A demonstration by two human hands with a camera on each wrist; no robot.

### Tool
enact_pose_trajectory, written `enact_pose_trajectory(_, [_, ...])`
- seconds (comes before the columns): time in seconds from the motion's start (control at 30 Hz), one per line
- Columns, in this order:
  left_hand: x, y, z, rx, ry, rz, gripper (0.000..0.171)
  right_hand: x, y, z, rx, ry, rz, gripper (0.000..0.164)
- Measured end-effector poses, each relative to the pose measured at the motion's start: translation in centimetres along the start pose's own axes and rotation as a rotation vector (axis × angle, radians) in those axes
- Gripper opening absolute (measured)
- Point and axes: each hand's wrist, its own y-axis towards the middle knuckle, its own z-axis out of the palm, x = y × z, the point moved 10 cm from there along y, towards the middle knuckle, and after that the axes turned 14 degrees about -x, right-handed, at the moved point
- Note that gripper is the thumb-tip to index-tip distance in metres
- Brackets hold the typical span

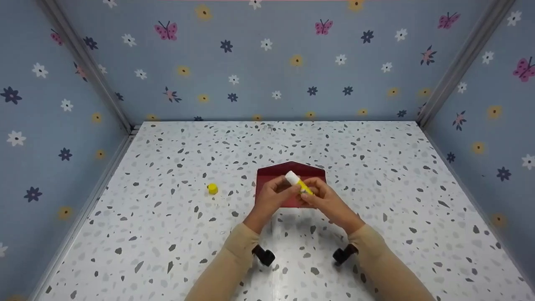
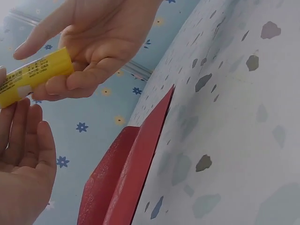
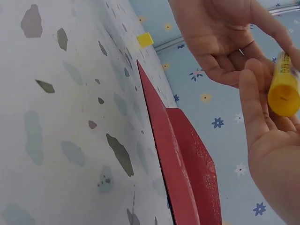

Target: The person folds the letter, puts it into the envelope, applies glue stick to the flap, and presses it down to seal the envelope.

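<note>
Both hands hold a yellow glue stick [image 1: 306,188], uncapped, its white end tilted up and to the left. My left hand [image 1: 269,198] has its thumb and fingers at the stick's left side, near the white part. With bent fingers, my right hand [image 1: 328,201] grips the yellow barrel from the right. Beneath the hands a red envelope [image 1: 267,180] lies on the table, its pointed flap [image 1: 291,168] opened away from me; the hands cover part of it. Off to the left sits a small yellow cap [image 1: 212,189], seen also in the right wrist view.
The table [image 1: 146,200] is white with grey speckles. Blue walls [image 1: 267,62] with flowers and butterflies close it in at the back and both sides. A black strap device [image 1: 263,255] hangs at the left wrist, another [image 1: 345,254] at the right.
</note>
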Motion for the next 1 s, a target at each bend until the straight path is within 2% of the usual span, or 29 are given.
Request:
enact_pose_trajectory(0.17, [0.1,0.0,0.3,0.07,0.045,-0.025,0.033,0.3,0.2,-0.6,-0.056,-0.012,-0.009,0.035])
enact_pose_trajectory(0.27, [0.4,0.0,0.0,0.119,0.139,-0.03,0.04,0.4,0.3,-1.1,-0.087,-0.023,-0.017,0.035])
enact_pose_trajectory(0.37, [0.5,0.0,-0.7,0.147,0.255,-0.006,0.043,0.5,0.4,-1.8,-0.13,-0.025,-0.013,0.037])
enact_pose_trajectory(0.47, [0.6,-0.1,-1.7,0.161,0.389,0.037,0.042,0.5,0.4,-2.3,-0.164,-0.01,0.001,0.038])
enact_pose_trajectory(0.57, [0.8,-0.2,-2.1,0.206,0.555,0.09,0.039,0.5,0.4,-2.5,-0.181,-0.003,0.018,0.039])
enact_pose_trajectory(0.7, [1.0,-0.5,-1.7,0.314,0.785,0.185,0.034,0.4,0.4,-2.8,-0.195,-0.003,0.031,0.039])
enact_pose_trajectory(0.8, [1.1,-0.9,-1.0,0.366,0.922,0.239,0.031,0.4,0.4,-2.9,-0.199,0.004,0.027,0.039])
enact_pose_trajectory(1.0, [1.4,-1.0,-0.6,0.389,1.118,0.322,0.027,0.5,0.6,-2.9,-0.192,0.014,0.016,0.038])
